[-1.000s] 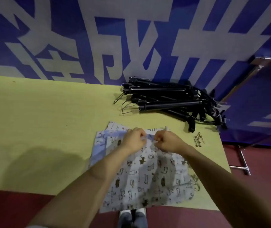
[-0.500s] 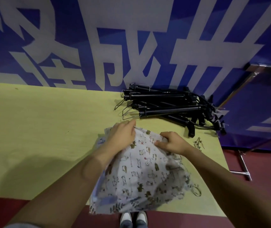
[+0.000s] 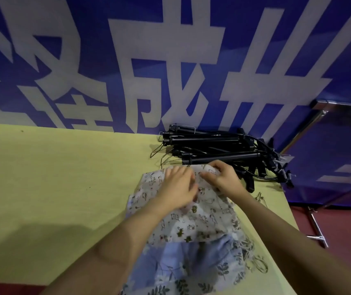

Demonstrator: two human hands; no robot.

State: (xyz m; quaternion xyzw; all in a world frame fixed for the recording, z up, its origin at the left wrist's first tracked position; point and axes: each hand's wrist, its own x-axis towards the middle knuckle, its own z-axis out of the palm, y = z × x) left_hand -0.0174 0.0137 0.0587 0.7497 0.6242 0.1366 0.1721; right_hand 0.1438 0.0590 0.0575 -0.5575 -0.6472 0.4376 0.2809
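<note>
Head view: left hand (image 3: 176,188) presses, right hand (image 3: 223,180) pinches printed cloth (image 3: 191,227).

dim, flat indoor light. a broad soft shadow lies on the counter (image 3: 42,177) at the lower left. the wide lens bows the counter's far edge and stretches the banner (image 3: 170,60). the near cloth (image 3: 191,265) looks smeared and soft.

Left hand (image 3: 177,187) lies flat; right hand (image 3: 223,177) pinches.
</note>
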